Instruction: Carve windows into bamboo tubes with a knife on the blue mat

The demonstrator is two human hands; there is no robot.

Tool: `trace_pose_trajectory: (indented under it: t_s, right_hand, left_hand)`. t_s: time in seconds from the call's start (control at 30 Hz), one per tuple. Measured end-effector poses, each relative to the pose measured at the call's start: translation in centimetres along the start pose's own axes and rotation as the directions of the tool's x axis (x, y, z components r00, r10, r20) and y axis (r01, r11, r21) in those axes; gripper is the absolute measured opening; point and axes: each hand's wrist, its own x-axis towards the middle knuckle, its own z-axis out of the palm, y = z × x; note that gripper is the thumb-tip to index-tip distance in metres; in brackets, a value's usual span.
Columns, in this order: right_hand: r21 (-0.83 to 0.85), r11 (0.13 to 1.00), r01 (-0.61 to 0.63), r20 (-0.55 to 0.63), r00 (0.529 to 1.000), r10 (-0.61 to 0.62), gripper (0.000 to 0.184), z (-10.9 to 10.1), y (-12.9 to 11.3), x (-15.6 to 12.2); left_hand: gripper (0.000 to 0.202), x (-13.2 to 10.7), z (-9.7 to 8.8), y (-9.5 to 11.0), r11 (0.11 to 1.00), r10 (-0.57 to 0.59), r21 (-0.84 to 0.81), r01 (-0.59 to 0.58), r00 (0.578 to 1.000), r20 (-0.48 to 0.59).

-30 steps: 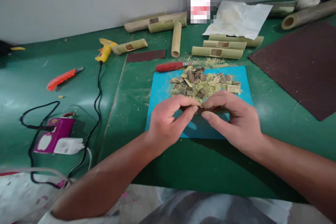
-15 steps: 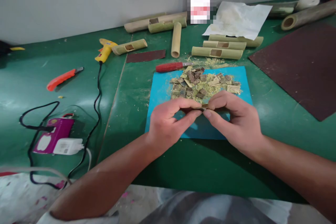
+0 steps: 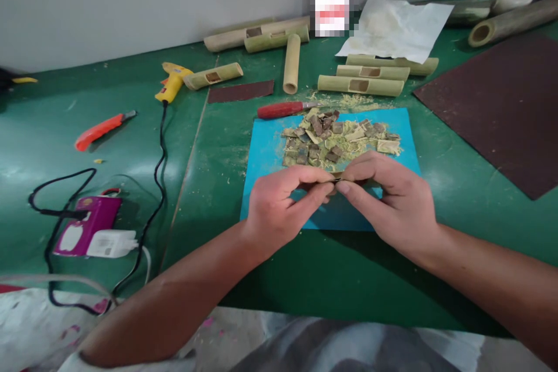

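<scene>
Over the near part of a blue sheet [image 3: 257, 151], my left hand [image 3: 279, 200] and my right hand [image 3: 394, 203] meet fingertip to fingertip. Both pinch a small thin piece of what looks like brown sandpaper [image 3: 337, 175] between thumb and fingers. Only its edge shows; the fingers cover most of it. Just beyond my hands, small dark and tan scraps [image 3: 335, 154] lie among pale bamboo shavings [image 3: 346, 144] on the sheet. A red-handled knife [image 3: 281, 109] lies along the sheet's far edge.
Cut bamboo tubes [image 3: 379, 88] lie at the back, near white paper [image 3: 394, 29]. A large brown sheet [image 3: 501, 110] is at right, a narrow brown strip [image 3: 242, 92] left of centre. Farther left are a yellow glue gun [image 3: 172, 81], an orange cutter [image 3: 100, 132] and a purple power strip [image 3: 91, 224].
The fingertips have drawn slightly closer together, covering more of the small piece. The whole view has shifted a little; the table things stay in place.
</scene>
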Motion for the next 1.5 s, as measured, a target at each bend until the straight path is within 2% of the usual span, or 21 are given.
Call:
trace_pose_trajectory:
  t_s: [0.37,0.6,0.7,0.8,0.97,1.07,1.2,1.33,1.43,1.5]
  right_hand:
    - [0.011,0.999,0.046,-0.009,0.999,-0.046,0.011,-0.1,0.0,0.1]
    - [-0.015,1.0,-0.011,0.028,1.0,0.011,0.015,-0.3,-0.3,0.3]
    - [-0.044,0.999,0.012,0.07,0.997,-0.009,0.011,-0.3,-0.4,0.3]
    - [-0.067,0.998,0.021,0.09,0.996,-0.015,0.017,-0.4,-0.4,0.3]
    - [-0.005,0.995,-0.1,0.077,0.992,0.101,0.023,-0.3,-0.6,0.1]
    - [0.059,0.974,-0.219,0.091,0.973,0.214,0.025,-0.2,-0.9,0.0]
    - [0.153,0.936,-0.317,0.146,0.944,0.295,0.019,-0.1,-1.0,0.0]
    - [0.183,0.933,-0.309,0.14,0.948,0.287,0.015,-0.1,-0.8,0.0]
    - [0.166,0.954,-0.249,0.111,0.966,0.232,0.015,-0.3,-0.6,0.1]
    - [0.123,0.974,-0.19,0.102,0.979,0.178,0.015,-0.4,-0.5,0.3]
  left_hand:
    - [0.015,-0.1,0.1,-0.3,1.0,-0.007,0.03,0.007,1.0,-0.028]
    - [0.012,-0.4,0.1,0.0,1.0,-0.012,0.015,0.012,0.999,-0.036]
    - [0.012,-0.3,0.0,0.1,0.999,-0.003,0.039,0.005,0.998,-0.055]
    - [0.014,-0.2,0.0,0.2,0.997,0.024,0.074,-0.02,0.998,-0.057]
    - [0.015,-0.2,-0.1,0.3,0.992,0.092,0.095,-0.089,0.995,-0.031]
    - [0.013,0.0,-0.3,0.1,0.981,0.165,0.105,-0.164,0.986,0.002]
    - [0.015,0.0,-0.5,-0.1,0.966,0.24,0.095,-0.24,0.971,0.003]
    - [0.013,0.1,-0.3,-0.2,0.979,0.188,0.084,-0.185,0.982,-0.028]
    - [0.011,0.3,-0.3,-0.3,0.987,0.161,-0.009,-0.161,0.987,-0.015]
    - [0.009,0.4,-0.3,-0.2,0.994,0.073,-0.086,-0.072,0.997,0.005]
